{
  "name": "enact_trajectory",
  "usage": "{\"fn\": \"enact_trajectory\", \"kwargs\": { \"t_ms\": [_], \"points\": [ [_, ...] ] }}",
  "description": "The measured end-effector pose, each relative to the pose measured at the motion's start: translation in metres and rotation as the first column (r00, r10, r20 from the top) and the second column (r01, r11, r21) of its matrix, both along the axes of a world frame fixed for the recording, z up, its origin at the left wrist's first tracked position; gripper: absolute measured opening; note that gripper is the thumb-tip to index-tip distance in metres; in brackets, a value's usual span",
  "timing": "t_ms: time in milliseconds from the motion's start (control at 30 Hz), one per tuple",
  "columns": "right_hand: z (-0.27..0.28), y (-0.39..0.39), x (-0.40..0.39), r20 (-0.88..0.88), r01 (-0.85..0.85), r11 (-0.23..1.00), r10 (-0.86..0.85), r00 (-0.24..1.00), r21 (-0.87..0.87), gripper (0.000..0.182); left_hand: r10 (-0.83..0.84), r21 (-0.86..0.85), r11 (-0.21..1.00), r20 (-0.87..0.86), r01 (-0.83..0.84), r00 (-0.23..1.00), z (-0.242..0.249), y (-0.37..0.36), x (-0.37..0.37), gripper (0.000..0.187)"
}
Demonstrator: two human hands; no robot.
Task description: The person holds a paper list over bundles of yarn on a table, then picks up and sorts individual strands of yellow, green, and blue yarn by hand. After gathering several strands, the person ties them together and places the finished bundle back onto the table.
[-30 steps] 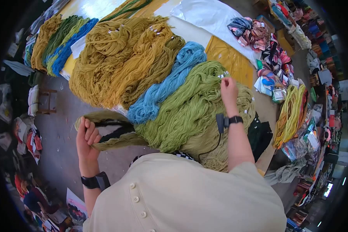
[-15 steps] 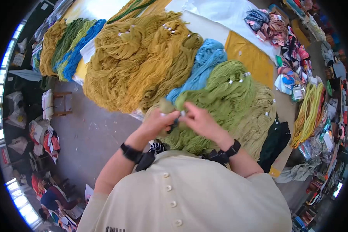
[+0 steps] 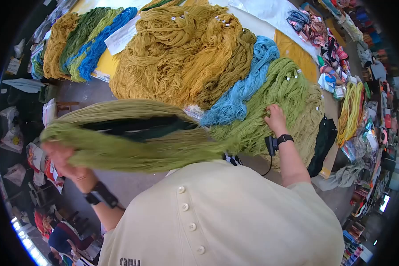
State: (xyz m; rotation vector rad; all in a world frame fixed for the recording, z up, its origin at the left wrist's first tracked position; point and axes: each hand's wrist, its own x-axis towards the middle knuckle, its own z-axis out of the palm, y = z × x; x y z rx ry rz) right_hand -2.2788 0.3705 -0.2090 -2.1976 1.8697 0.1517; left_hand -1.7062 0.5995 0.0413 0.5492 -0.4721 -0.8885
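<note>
Left hand (image 3: 61, 158) against green yarn (image 3: 133, 153)

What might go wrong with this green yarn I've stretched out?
The wrist cable below your right hand hangs near the tan yarn and might snag. The loop spread from your left hand hangs in midair, so strands could slip or tangle. The green pile touches light blue yarn; colors may mix.

yarn workshop | dyed skeins (image 3: 164, 57) heaped on a long table (image 3: 108, 62) | crammed shelves (image 3: 374, 115)
</note>
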Motion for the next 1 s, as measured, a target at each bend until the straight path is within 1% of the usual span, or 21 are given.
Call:
{"fn": "enact_trajectory", "kwargs": {
  "t_ms": [33, 67, 100, 133, 167, 233, 267, 300, 333, 367, 433, 467, 500, 567, 600, 700, 767, 833, 867, 933, 1000],
  "points": [
    [0.005, 0.000, 0.005, -0.014, 0.006, 1.000, -0.006, 1.000, -0.004, 0.034, -0.417, -0.390, 0.857, -0.143, 0.336, 0.898, 0.014, 0.007, 0.030, 0.013],
    [0.012, -0.008, 0.012, -0.082, 0.025, 0.995, -0.017, 0.996, 0.098, 0.035, -0.422, -0.400, 0.853, -0.153, 0.334, 0.894, 0.017, 0.007, 0.026, 0.013],
    [0.020, -0.017, 0.019, -0.150, 0.048, 0.980, -0.019, 0.988, 0.192, 0.036, -0.343, -0.365, 0.895, -0.201, 0.255, 0.918, 0.018, 0.003, 0.013, 0.012],
    [0.042, -0.021, 0.043, -0.197, 0.053, 0.983, -0.018, 0.980, 0.176, 0.037, -0.259, -0.327, 0.929, -0.246, 0.171, 0.934, 0.017, 0.000, 0.007, 0.011],
    [0.058, -0.026, 0.067, -0.145, 0.019, 0.995, -0.005, 0.989, 0.097, 0.043, -0.160, -0.158, 0.979, -0.204, 0.129, 0.966, 0.001, 0.002, 0.011, 0.011],
    [0.072, -0.039, 0.110, -0.024, -0.052, 0.998, 0.052, 0.998, -0.020, 0.058, -0.236, -0.072, 0.972, -0.196, 0.226, 0.952, -0.026, -0.010, -0.010, 0.013],
    [0.071, -0.044, 0.128, 0.044, -0.091, 0.994, 0.093, 0.995, -0.054, 0.067, -0.236, -0.076, 0.971, -0.202, 0.225, 0.951, -0.036, -0.013, -0.019, 0.013],
    [0.060, -0.046, 0.142, 0.042, -0.093, 0.994, 0.096, 0.994, -0.056, 0.067, -0.251, -0.005, 0.966, -0.226, 0.257, 0.941, -0.043, -0.015, -0.028, 0.013],
    [0.040, -0.049, 0.152, 0.036, -0.061, 0.998, 0.061, 0.997, -0.001, 0.074, -0.264, 0.066, 0.955, -0.245, 0.288, 0.933, -0.050, -0.018, -0.036, 0.013],
    [0.028, -0.055, 0.156, 0.033, -0.029, 0.998, 0.028, 0.999, 0.049, 0.082, -0.264, 0.060, 0.957, -0.233, 0.284, 0.936, -0.056, -0.021, -0.040, 0.013],
    [0.009, -0.048, 0.141, 0.034, 0.081, 0.985, -0.087, 0.996, 0.154, 0.088, -0.241, 0.214, 0.932, -0.230, 0.291, 0.943, -0.066, -0.030, -0.042, 0.013],
    [0.002, -0.038, 0.117, 0.122, 0.061, 0.993, -0.072, 0.990, 0.097, 0.084, -0.235, 0.235, 0.927, -0.247, 0.293, 0.940, -0.066, -0.039, -0.046, 0.012],
    [-0.014, -0.030, 0.083, 0.142, -0.049, 0.999, 0.051, 0.988, -0.021, 0.081, -0.248, 0.242, 0.920, -0.250, 0.309, 0.936, -0.068, -0.047, -0.051, 0.012],
    [-0.014, -0.007, 0.040, 0.127, -0.047, 0.997, 0.055, 0.990, -0.062, 0.078, -0.259, 0.267, 0.909, -0.241, 0.320, 0.935, -0.072, -0.072, -0.057, 0.012],
    [-0.011, 0.007, 0.025, 0.096, -0.016, 0.999, 0.020, 0.995, -0.047, 0.077, -0.262, 0.255, 0.912, -0.241, 0.321, 0.934, -0.072, -0.086, -0.060, 0.012],
    [-0.003, 0.024, 0.011, 0.037, 0.052, 0.999, -0.052, 0.998, -0.005, 0.074, -0.366, 0.255, 0.868, -0.254, 0.427, 0.895, -0.073, -0.108, -0.076, 0.012],
    [0.015, 0.022, 0.025, 0.028, 0.081, 0.997, -0.081, 0.996, 0.007, 0.072, -0.389, 0.317, 0.838, -0.224, 0.445, 0.893, -0.076, -0.120, -0.087, 0.013],
    [0.043, 0.003, 0.055, -0.206, 0.068, 0.960, -0.010, 0.978, 0.273, 0.067, -0.404, 0.397, 0.799, -0.203, 0.452, 0.892, -0.077, -0.122, -0.099, 0.015],
    [0.053, -0.009, 0.072, -0.188, 0.064, 0.960, -0.012, 0.982, 0.272, 0.067, -0.420, 0.423, 0.782, -0.187, 0.459, 0.888, -0.075, -0.123, -0.105, 0.015],
    [0.063, -0.034, 0.102, -0.014, -0.056, 0.981, 0.060, 0.998, 0.185, 0.064, -0.443, 0.457, 0.760, -0.158, 0.463, 0.883, -0.070, -0.129, -0.114, 0.015],
    [0.041, -0.052, 0.125, 0.182, -0.010, 0.999, 0.017, 0.983, -0.036, 0.067, -0.458, 0.508, 0.721, -0.160, 0.471, 0.874, -0.068, -0.135, -0.122, 0.014]
  ]
}}
